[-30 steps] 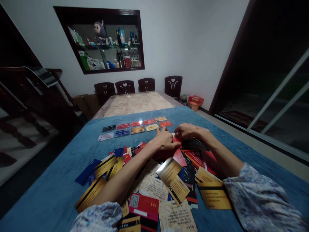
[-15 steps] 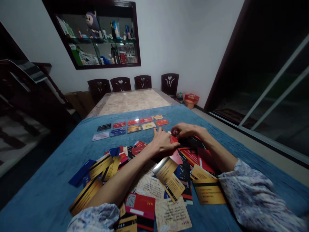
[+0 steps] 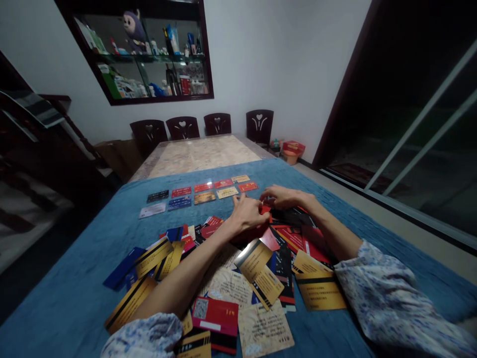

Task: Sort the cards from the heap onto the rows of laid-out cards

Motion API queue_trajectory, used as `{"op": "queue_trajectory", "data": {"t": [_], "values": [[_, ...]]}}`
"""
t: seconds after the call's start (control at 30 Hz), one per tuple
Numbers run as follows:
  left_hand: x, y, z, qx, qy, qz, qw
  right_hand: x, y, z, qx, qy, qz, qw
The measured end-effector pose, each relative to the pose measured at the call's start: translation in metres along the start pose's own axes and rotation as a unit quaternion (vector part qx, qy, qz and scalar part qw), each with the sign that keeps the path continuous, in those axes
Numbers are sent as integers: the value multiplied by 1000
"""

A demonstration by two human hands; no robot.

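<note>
Nearest, two patterned sleeves (image 3: 143,335) frame a loose heap of overlapping cards on a blue cloth (image 3: 63,308). At the front edge lie a red card with a square code (image 3: 216,318) and, just beside it, a cream card (image 3: 265,328). To the right, a gold card with a dark stripe (image 3: 321,291) lies next to the right cuff.

At the heap's far edge, the left hand (image 3: 249,213) and right hand (image 3: 278,197) meet over a red card (image 3: 265,209). Both have bent fingers close about it (whether either truly pinches it, I cannot tell).

The heap looks precarious: the left forearm passes low over it, so a dropped wrist or trailing cuff could drag cards out of place. Lifting the red card carelessly might also make its neighbours slide.

Beyond, ten cards form two neat rows (image 3: 204,198); a forward sweep of the fingers could knock the nearest askew. Farther still come the bench's bare end (image 3: 208,155), four dark chairs (image 3: 182,130) and a recessed wall shelf (image 3: 164,58).
</note>
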State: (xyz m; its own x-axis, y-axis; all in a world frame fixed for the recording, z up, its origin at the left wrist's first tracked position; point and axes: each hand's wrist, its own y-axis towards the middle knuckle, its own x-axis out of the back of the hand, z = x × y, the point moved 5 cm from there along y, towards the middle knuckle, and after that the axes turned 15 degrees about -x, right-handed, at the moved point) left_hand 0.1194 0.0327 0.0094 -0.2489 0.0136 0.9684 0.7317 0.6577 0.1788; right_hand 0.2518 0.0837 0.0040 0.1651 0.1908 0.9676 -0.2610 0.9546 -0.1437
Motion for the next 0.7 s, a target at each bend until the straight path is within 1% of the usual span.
{"op": "queue_trajectory", "data": {"t": [0.17,0.3,0.43,0.53,0.7], "values": [[20,1,8,-12,-12,-47,999,2,3,4,40,-8,-20,999],[30,1,21,-4,-2,-77,997,-6,6,12,54,-16,-40,998],[35,2,32,-5,-17,-79,997,-18,13,16,45,-19,-58,997],[39,1,38,-1,-48,-81,996,-21,17,16,39,-4,-77,996],[43,1,46,-2,-78,-92,993,-23,21,18,80,47,-109,990]]}}
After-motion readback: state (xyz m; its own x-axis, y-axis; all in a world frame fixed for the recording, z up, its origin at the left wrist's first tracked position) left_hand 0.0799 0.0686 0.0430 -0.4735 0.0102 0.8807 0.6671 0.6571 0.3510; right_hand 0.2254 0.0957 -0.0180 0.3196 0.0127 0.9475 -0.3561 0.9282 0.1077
